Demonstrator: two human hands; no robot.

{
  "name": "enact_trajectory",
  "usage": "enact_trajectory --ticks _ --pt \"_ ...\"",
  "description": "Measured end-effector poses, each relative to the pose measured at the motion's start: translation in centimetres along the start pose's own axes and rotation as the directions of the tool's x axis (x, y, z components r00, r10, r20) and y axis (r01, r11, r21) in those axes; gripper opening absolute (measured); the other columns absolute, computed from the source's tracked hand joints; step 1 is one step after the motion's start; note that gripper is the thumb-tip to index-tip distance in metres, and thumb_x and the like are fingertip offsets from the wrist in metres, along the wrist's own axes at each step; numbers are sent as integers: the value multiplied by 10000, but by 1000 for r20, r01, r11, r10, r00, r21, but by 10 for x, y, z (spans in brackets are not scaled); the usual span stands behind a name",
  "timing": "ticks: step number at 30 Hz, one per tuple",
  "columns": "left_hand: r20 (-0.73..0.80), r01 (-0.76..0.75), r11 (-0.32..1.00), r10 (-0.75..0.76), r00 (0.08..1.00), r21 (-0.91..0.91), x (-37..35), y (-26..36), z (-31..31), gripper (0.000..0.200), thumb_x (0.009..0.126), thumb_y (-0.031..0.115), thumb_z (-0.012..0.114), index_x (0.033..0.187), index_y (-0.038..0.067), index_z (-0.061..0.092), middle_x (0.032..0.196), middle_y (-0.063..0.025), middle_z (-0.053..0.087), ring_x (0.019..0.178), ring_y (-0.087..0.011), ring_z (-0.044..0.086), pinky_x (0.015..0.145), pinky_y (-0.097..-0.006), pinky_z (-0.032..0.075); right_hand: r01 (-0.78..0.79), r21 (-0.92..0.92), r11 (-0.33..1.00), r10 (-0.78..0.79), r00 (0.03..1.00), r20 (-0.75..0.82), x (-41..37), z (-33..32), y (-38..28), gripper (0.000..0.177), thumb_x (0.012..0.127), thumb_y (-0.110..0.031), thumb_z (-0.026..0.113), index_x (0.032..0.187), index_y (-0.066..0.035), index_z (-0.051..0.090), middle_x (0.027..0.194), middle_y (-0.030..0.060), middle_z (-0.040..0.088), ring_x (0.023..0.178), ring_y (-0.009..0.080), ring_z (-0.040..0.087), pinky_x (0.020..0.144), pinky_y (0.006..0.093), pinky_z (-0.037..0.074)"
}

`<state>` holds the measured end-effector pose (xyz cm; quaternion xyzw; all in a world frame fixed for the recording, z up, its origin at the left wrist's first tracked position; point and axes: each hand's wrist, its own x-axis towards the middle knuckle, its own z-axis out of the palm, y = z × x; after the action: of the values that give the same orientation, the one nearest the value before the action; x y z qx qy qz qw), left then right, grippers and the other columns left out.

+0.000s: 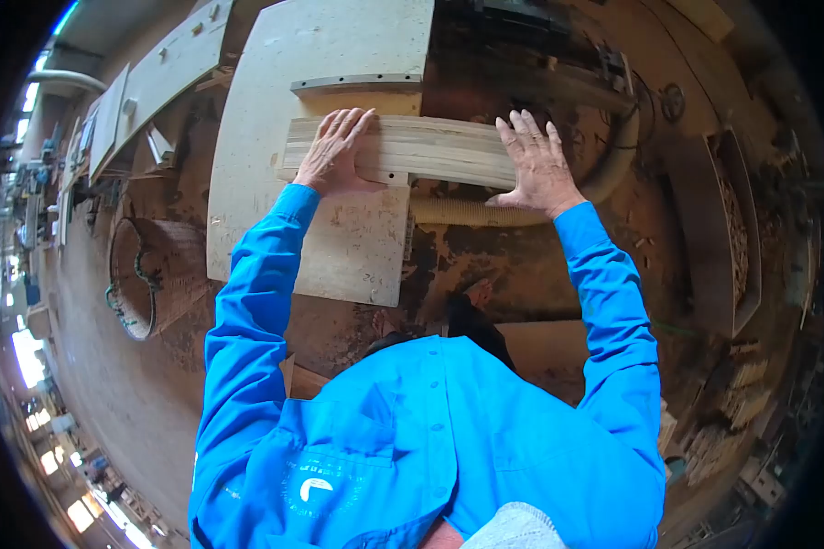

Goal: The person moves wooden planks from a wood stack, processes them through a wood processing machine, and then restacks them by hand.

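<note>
A bundle of pale wooden strips [435,146] lies side by side across a light plywood board [311,238], its right end jutting past the board's edge. My left hand [337,154] spans the bundle near its left end, fingers at the far side and thumb at the near side. Around the right end is my right hand [538,166], its fingers over the far edge and its thumb by the near edge. Beyond the strips, a bar with holes [357,84] is fixed on the board. Part of a similar bar [391,177] shows beside my left thumb.
A woven basket [160,270] lies tipped on the floor at left. A ribbed hose [471,213] runs below the strips towards dark machinery [531,55]. At right stands a long bin [719,229] with wood pieces in it; stacked wood [728,412] lies nearer.
</note>
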<state>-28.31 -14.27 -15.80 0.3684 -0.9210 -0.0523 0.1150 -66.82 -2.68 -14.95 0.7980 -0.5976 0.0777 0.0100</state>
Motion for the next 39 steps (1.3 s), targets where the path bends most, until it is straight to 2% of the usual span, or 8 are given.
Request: enact_trajectory --ticks 1,3,4,8,19,20,29,39 --pt "-5 10 1000 -10 1000 9 -2 -3 2 1361 564 517 1000 1654 35 342 1629 -213 444 1556 -405 362 1330 -520 234 22 -41 999 -20 999 47 5 6 -1 1382 624 -665 941 1696 -79 296 1672 213 381 1596 385 314 1306 607 220" --pt "-10 -19 1000 19 1000 0 0 -7 5 1377 556 524 999 1657 32 334 1632 -214 438 1558 -401 361 1337 -520 227 58 -38 998 -61 995 -76 10 9 -5 1300 604 -575 986 1633 -52 389 1433 192 525 1357 382 504 1205 554 359" --pt "7 -19 1000 19 1000 21 -1 -8 4 1357 588 582 971 1651 27 337 1618 -221 447 1547 -394 375 1335 -515 230 56 -26 998 -57 997 -57 12 8 -8 1294 594 -558 990 1620 -35 399 1376 189 540 1299 375 524 1172 534 384" --pt "33 7 1000 -8 999 25 -3 -3 1 1361 597 608 958 1653 24 328 1626 -219 440 1556 -403 360 1347 -510 219 6 9 1000 -7 999 53 18 6 -13 1259 573 -498 974 1575 31 425 1263 187 586 1177 370 587 1089 484 450" --pt "-51 -30 998 33 998 53 -11 -5 7 1373 582 581 982 1665 51 325 1657 -227 412 1574 -418 329 1346 -511 227 -5 -57 998 6 1000 22 12 7 -20 1096 580 -406 945 1475 20 477 1245 204 605 1170 394 606 1035 497 488" --pt "-61 -42 997 46 997 64 -11 -7 7 1355 592 565 981 1666 57 329 1659 -226 411 1576 -420 325 1345 -509 231 -1 -105 995 4 1000 29 12 7 -21 1135 583 -465 955 1489 18 469 1251 186 599 1146 383 608 1030 490 507" --pt "-173 -81 989 102 980 124 -18 -12 22 1314 611 557 977 1658 66 352 1660 -208 421 1576 -406 333 1339 -502 253 -1 -190 982 -7 999 -40 10 22 -25 1137 599 -481 941 1504 27 476 1309 202 612 1221 403 614 1065 515 506" --pt "-258 -79 981 123 958 175 -21 -16 36 1291 627 566 964 1661 82 361 1670 -200 420 1582 -410 326 1343 -501 259 -41 -136 990 41 999 -6 6 26 -29 1180 616 -455 951 1556 32 428 1389 222 573 1314 418 561 1146 517 468"
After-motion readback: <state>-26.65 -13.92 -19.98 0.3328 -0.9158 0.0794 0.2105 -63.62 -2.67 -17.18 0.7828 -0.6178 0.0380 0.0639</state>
